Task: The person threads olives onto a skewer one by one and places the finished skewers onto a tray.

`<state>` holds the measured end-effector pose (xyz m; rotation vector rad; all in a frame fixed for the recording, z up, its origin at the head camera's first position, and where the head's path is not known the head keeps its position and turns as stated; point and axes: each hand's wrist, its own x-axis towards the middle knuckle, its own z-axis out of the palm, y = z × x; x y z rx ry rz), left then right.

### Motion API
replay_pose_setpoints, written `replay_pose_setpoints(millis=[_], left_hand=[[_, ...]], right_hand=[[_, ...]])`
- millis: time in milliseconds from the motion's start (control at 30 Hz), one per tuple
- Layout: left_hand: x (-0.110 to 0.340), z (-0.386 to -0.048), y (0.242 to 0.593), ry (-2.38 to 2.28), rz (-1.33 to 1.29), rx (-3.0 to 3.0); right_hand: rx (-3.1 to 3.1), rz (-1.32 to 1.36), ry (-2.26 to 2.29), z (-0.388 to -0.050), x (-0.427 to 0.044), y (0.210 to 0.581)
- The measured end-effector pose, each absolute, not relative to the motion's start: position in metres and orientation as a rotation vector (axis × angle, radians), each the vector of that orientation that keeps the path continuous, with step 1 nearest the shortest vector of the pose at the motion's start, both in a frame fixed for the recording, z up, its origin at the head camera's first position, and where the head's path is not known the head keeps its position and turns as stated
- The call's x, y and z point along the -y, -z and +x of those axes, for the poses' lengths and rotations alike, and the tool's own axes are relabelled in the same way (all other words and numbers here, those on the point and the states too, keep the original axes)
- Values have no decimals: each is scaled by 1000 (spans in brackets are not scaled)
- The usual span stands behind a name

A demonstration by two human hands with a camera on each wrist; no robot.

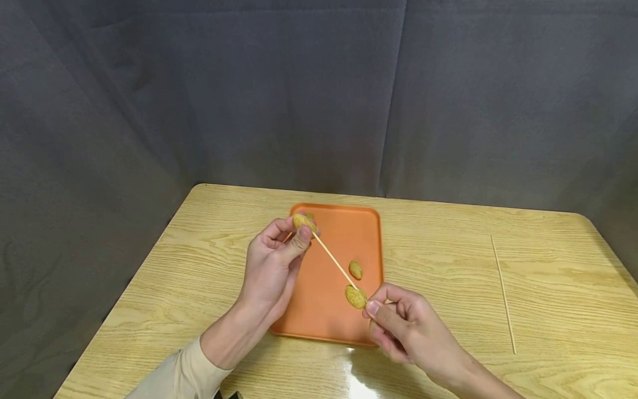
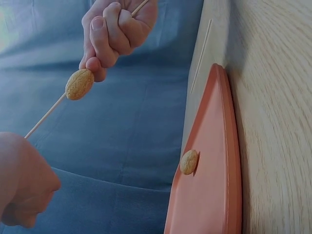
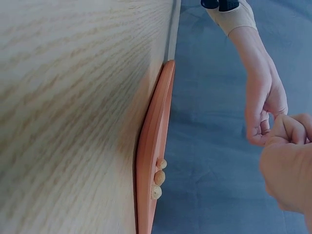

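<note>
My left hand [image 1: 271, 260] pinches a tan oval piece with a rough surface [image 1: 303, 222] between thumb and fingers, above the tray's far left part. A thin wooden skewer [image 1: 333, 259] runs from that piece down to my right hand [image 1: 411, 327]. How deep its end sits in the piece I cannot tell. Another oval piece [image 2: 80, 84] is threaded on the skewer, right by my right fingertips. The right hand [image 2: 119, 27] grips the skewer, whose rear end sticks out past the fingers in the left wrist view. The left hand [image 2: 27, 180] hides its own piece there.
An orange tray [image 1: 319, 310] lies on the wooden table [image 1: 438, 266] under both hands. A loose oval piece [image 1: 355, 270] rests on it; the right wrist view shows several pieces [image 3: 159, 177]. A second skewer [image 1: 503, 293] lies to the right. Dark cloth [image 1: 299, 100] hangs behind.
</note>
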<state>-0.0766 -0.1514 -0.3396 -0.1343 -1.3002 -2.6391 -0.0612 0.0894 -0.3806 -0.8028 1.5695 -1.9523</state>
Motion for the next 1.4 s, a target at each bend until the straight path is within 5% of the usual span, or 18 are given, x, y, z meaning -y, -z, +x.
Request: replay_pose_setpoints(millis=[1400], left_hand=[[144, -76, 346, 2640, -90, 1283]], right_hand=[[-1531, -723, 1929, -58, -87, 385]])
